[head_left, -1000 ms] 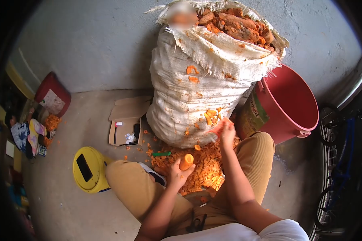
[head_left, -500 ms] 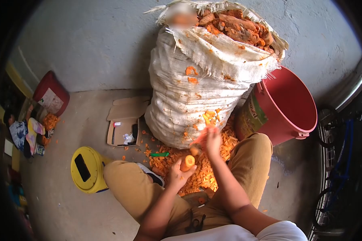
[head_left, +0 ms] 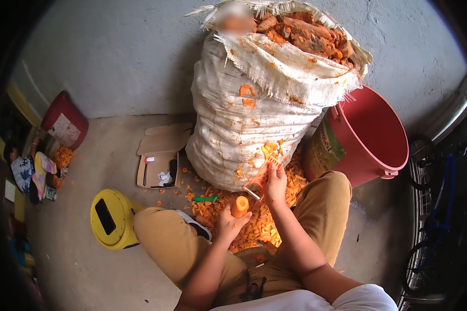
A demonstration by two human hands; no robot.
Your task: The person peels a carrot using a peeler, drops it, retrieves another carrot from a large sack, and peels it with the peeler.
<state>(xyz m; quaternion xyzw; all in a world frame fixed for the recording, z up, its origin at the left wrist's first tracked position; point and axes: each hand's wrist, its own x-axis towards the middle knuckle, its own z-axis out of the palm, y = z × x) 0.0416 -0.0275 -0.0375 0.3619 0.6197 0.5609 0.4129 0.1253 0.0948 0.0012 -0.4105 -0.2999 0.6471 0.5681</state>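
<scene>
My left hand (head_left: pixel 228 225) is closed round a thick carrot (head_left: pixel 240 206), its pale orange cut end pointing up. In my right hand (head_left: pixel 276 185) is an orange peeler (head_left: pixel 258 182), with its metal blade just above and to the right of the carrot, apart from it. Below both hands, between my legs, spreads a heap of orange peelings (head_left: pixel 254 228). A green-handled tool (head_left: pixel 206 199) lies at the heap's left edge.
A large white woven sack (head_left: pixel 244 119) full of reddish-brown roots (head_left: pixel 311 36) stands ahead. To its right leans a red tub (head_left: pixel 342 140). A cardboard box (head_left: pixel 155 160) lies left of the sack, and a yellow bucket (head_left: pixel 104 205) carries a phone (head_left: pixel 106 217).
The peeler, blurred before, now shows sharply, slightly up and away from the carrot. My right hand has shifted a little. My left hand has tilted the carrot slightly more upright.
</scene>
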